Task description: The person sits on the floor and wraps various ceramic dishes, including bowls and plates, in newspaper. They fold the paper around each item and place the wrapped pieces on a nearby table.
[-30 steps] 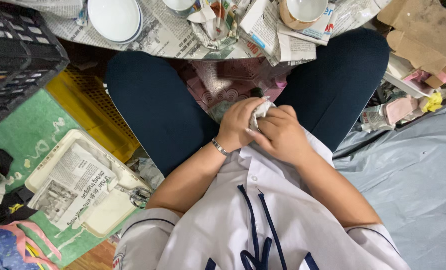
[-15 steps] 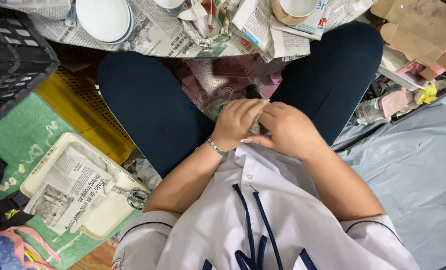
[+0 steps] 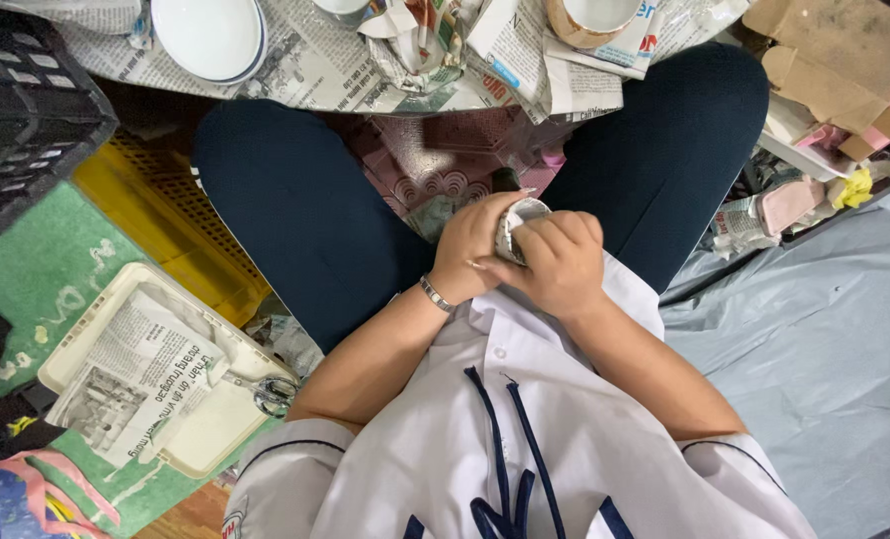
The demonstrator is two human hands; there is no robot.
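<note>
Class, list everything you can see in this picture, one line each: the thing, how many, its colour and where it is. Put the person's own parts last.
newspaper-wrapped object: one, grey-white print, between both hands above the lap.
white bowl: one, white, top left on the newspaper sheets.
newspaper sheets: several, grey print, spread along the top.
paper-wrapped cup: one, tan and white, top centre-right.
black crate: one, black, upper left.
yellow crate: one, yellow, left of the legs.
cream tray: one, cream, lower left, holding newspaper.
cardboard pieces: several, brown, top right.
grey sheet: one, grey-blue, right side.
bracelet: one, silver, left wrist.
left hand: on the wrapped object.
right hand: on the wrapped object.
</note>
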